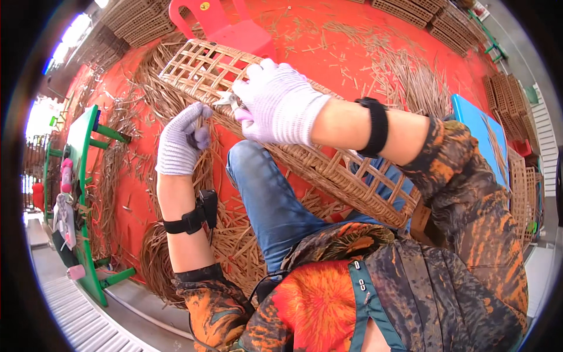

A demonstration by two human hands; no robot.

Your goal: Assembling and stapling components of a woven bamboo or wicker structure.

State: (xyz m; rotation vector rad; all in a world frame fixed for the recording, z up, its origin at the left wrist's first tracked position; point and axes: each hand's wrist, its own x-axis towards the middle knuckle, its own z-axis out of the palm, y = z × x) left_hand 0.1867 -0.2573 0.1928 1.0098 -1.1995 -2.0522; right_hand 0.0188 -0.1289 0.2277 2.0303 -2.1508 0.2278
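Observation:
A long woven rattan basket (319, 171) with an open lattice lies slantwise across my jeans-clad legs, its far end up to the left. My right hand (281, 102), in a pale knitted glove, is closed around small metal scissors (225, 99). Their blades point left over the lattice, close to the basket's edge. Just left of that edge is my gloved left hand (180, 141), its fingers curled in and the index bent toward the blades. Whatever those fingers may pinch is too small or hidden to make out.
Beyond the basket stands a red plastic chair (240, 38). Loose strips (419, 79) litter the red floor, with a coiled bundle (157, 264) beside my left arm. A green stand (88, 205) is at left, a blue panel (478, 138) at right. Woven baskets (132, 22) are stacked behind.

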